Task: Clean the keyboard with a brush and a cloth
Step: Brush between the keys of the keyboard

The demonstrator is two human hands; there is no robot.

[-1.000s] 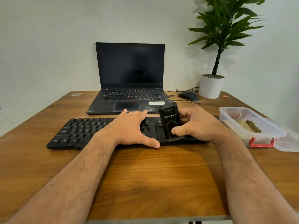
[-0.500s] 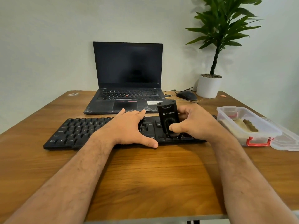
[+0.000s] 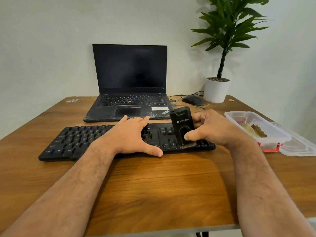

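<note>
Wood table (image 3: 153, 194): wide bare strip btwn its near edge and the keyboard (image 3: 82, 142), where my forearms cross. Left side also has bare wood out to the edge. Keyboard runs left to right across the middle, near edge roughly parallel to the table's.

Just behind it, an open laptop (image 3: 130, 86), screen dark, front lip close to the keyboard's back edge, tight gap there. Further right at the back: a mouse (image 3: 192, 100) w/ cable, then a potted plant (image 3: 216, 89) near the wall. Right of the keyboard, a clear plastic box (image 3: 256, 127) w/ red clip, tan cloth (image 3: 253, 130) inside, its lid (image 3: 297, 144) lying beside it by the table's right edge. Box sits near my right wrist.

My left hand (image 3: 131, 135) lies flat on the keyboard's middle, fingers straight and spread, thumb over the near edge onto the wood. My right hand (image 3: 215, 130) grips the black brush (image 3: 183, 127) upright, thumb on its front, fingers behind; bristles touch the keys near the keyboard's right end.
</note>
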